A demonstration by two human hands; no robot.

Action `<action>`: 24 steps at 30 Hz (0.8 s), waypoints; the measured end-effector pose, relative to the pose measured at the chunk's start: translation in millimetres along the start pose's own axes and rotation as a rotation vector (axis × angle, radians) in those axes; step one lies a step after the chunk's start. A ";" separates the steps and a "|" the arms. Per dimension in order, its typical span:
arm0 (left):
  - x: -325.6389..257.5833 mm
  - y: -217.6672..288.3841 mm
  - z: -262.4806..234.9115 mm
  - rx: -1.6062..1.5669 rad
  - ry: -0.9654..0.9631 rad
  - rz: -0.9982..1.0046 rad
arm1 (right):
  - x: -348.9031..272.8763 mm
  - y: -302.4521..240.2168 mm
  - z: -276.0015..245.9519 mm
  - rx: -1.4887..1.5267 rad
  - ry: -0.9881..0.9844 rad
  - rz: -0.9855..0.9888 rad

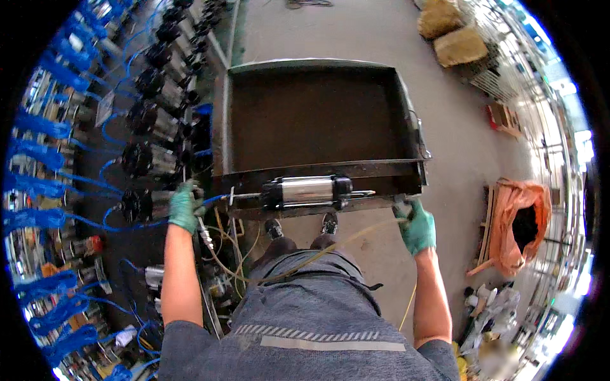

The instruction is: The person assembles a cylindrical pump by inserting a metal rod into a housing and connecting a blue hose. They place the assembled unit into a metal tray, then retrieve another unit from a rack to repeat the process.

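One dark metal tray [318, 114] fills the centre, with one silver-and-black pneumatic cylinder [308, 190] lying along its near rim. Two green-gloved hands: left hand [185, 206] at 9 o'clock of the cylinder, clenched on a blue hose [95, 184] fitting beside it; right hand [416, 225] at 3 o'clock, grasping the tray's near right corner. One yellow hose [356, 236] trails below. Roughly five black cylinders [149, 120] racked at 10 o'clock.
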State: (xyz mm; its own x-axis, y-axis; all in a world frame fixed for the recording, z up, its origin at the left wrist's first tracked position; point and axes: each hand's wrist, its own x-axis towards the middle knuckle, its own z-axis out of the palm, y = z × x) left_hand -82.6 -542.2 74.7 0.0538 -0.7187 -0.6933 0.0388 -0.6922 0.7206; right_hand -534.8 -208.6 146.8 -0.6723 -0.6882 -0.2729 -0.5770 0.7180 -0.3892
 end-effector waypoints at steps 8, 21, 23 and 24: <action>9.4 -66.5 -9.3 -0.134 -0.213 -0.048 | 80.3 -149.5 25.8 -0.489 -0.417 -0.530; 17.5 -75.4 5.5 -0.130 -0.244 -0.128 | 82.6 -128.3 61.1 -0.279 -0.554 -0.382; 15.3 -70.8 8.3 -0.092 -0.239 -0.128 | 85.8 -124.1 62.1 -0.264 -0.584 -0.388; 15.8 -69.6 9.3 -0.072 -0.236 -0.128 | 86.4 -124.3 62.1 -0.269 -0.587 -0.381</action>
State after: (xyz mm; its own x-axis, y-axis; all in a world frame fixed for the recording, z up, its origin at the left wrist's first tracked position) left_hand -93.7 -506.0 13.4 -0.1899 -0.6269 -0.7556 0.1019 -0.7780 0.6199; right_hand -492.4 -363.7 117.0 -0.0889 -0.7829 -0.6157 -0.8646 0.3676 -0.3426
